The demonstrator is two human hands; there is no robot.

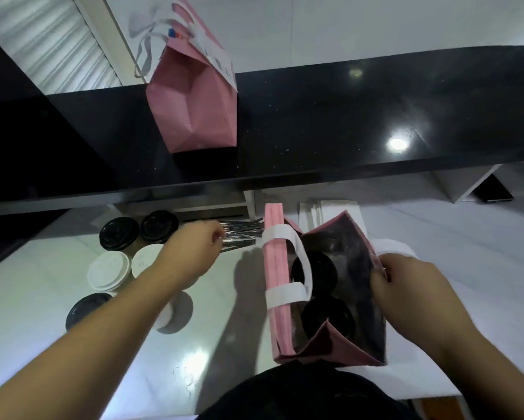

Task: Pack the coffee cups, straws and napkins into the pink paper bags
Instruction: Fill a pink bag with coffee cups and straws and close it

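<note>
A: How far along was it?

B: One pink bag (194,104) stood closed on the black counter (375,110), approx 11 o'clock. The open bag (350,301) sat at 3 o'clock w/ two black-lidded cups (327,316) inside.

A: Hands?

B: Well apart. Right hand (406,286) gripped the open bag's rim. Left hand (198,245) was curled on the wrapped straws (244,234), approx 12 o'clock.

A: What was left?

B: Straws and napkins (330,212) not yet in, I'd say. Six-ish cups (124,256) waited at 9 o'clock, nxt to the left arm.
</note>
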